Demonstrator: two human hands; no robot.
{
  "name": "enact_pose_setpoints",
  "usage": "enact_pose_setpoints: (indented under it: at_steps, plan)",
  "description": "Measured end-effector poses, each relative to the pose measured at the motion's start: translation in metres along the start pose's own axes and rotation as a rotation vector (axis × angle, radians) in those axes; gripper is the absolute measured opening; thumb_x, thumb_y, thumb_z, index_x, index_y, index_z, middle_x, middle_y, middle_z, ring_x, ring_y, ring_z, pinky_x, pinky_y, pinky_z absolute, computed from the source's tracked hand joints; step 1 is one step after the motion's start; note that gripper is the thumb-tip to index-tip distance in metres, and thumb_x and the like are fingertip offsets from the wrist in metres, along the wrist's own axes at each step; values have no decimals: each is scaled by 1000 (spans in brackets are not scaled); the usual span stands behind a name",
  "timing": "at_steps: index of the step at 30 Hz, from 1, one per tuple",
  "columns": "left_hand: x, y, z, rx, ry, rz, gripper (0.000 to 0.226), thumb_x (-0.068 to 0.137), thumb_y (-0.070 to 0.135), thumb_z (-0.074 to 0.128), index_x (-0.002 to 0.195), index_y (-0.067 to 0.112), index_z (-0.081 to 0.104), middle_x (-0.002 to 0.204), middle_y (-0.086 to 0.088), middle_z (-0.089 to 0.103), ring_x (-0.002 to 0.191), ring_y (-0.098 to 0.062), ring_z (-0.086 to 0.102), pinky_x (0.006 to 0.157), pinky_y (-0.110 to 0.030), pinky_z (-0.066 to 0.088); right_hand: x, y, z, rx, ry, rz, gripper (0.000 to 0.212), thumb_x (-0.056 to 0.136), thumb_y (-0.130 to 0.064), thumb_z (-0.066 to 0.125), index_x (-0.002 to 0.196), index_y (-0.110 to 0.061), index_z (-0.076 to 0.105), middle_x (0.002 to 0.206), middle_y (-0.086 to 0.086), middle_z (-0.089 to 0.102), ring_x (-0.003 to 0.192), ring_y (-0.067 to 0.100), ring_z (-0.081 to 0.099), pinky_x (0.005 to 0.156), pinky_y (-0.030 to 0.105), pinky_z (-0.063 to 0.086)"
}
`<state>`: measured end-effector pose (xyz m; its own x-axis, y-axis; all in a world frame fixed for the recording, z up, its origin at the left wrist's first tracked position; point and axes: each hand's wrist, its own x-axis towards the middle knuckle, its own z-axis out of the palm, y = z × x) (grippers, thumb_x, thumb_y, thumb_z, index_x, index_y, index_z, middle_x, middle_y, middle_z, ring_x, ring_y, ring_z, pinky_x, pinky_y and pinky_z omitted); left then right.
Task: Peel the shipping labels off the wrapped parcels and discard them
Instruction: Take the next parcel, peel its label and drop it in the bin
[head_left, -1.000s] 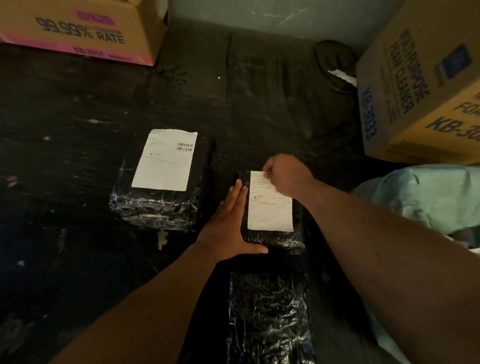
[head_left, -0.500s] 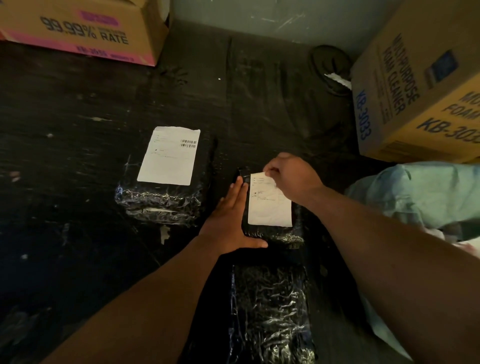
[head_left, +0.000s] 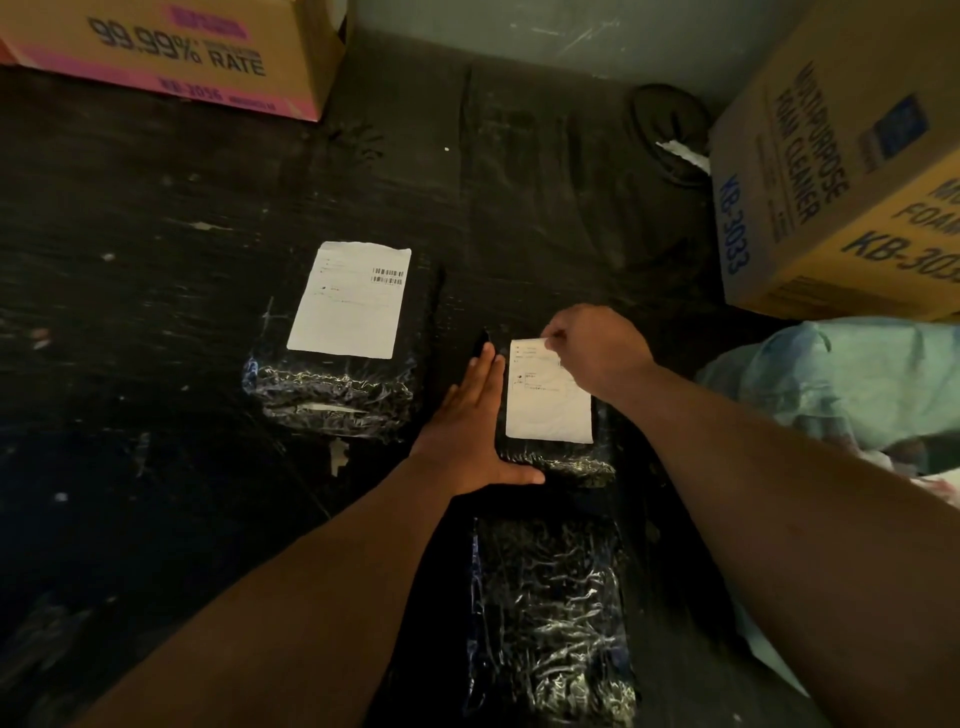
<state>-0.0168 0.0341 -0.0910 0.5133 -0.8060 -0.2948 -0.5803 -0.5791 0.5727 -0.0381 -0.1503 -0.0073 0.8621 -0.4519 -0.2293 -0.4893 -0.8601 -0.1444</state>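
Observation:
Three black parcels in shiny wrap lie on a dark surface. The middle parcel (head_left: 561, 462) carries a white shipping label (head_left: 545, 410). My right hand (head_left: 597, 348) pinches that label's far edge. My left hand (head_left: 472, 431) lies flat with straight fingers against the parcel's left side, thumb along its near edge. The left parcel (head_left: 332, 389) bears a larger white label (head_left: 348, 301) with a barcode, untouched. The near parcel (head_left: 550, 618) shows no label on its top.
A cardboard box (head_left: 171, 47) printed "99.99% RATE" stands at the far left. A "FOAM CLEANER" box (head_left: 841, 171) stands at the right, with a pale green bag (head_left: 841, 384) below it. A dark round object (head_left: 670, 130) with a white scrap lies by the wall.
My right hand's fingers have shifted along the label's far edge and its corner looks slightly lifted. My left hand stays flat against the parcel.

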Motion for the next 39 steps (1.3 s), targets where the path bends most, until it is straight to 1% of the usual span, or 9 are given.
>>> enact_pose_setpoints:
  at_steps: [6,10,16,20,24,28,31,34,39]
  plan:
    - [-2,3,-2,29,2,0,152,62,77,77,154,20,-30,154,11,-47,149,-13,-30,126,-44,-1,-11,-1,-9,-20,-12,-70,18,96,-25,58,108,-28,70,105,-4,67,86,12,62,76,32,53]
    - [-2,4,-3,58,2,-14,152,62,78,77,155,19,-28,157,8,-44,150,-14,-27,126,-45,-2,-21,-2,-15,-45,-28,-104,18,96,-22,58,109,-27,70,107,-4,65,83,10,58,72,28,47]
    - [-2,6,-6,110,-5,-34,151,61,80,76,157,20,-24,160,7,-39,152,-14,-23,126,-43,-3,-36,-4,-22,-44,-21,-150,18,96,-25,58,107,-25,72,106,-2,65,83,11,57,73,29,46]
    - [-1,11,-5,123,-3,-69,152,60,81,75,156,19,-25,160,6,-39,152,-15,-23,125,-44,-3,-44,-7,-31,-38,-34,-177,18,96,-27,57,107,-25,72,104,-2,65,84,13,58,72,30,46]
    - [0,16,-3,107,-2,-99,153,60,80,76,156,18,-25,158,7,-42,151,-14,-24,124,-44,-4,-53,-5,-44,-30,-86,-179,17,96,-28,57,105,-24,72,104,-2,67,88,12,59,77,31,49]
    - [-2,16,-5,115,-1,-101,153,60,80,76,156,18,-25,159,6,-41,152,-15,-23,125,-44,-3,-62,-5,-47,-4,-97,-191,17,96,-27,58,105,-23,72,104,-3,68,82,10,58,73,28,44]
    - [-2,16,-4,96,-1,-96,152,61,78,77,157,19,-24,159,7,-41,152,-15,-22,125,-45,-1,-67,-7,-53,7,-98,-200,17,95,-27,59,105,-22,73,101,-3,69,83,10,60,74,28,45]
    - [-2,16,-3,95,10,-90,152,60,78,78,157,18,-22,159,7,-40,153,-14,-21,125,-45,1,-74,-5,-58,38,-97,-197,16,94,-27,62,102,-22,74,98,-3,71,87,12,63,78,30,51]
    - [-3,16,-4,87,10,-89,151,61,76,79,158,17,-20,160,7,-39,153,-15,-20,126,-45,3,-85,-10,-68,38,-101,-222,15,92,-26,64,100,-21,75,94,-3,72,84,12,63,76,31,52]
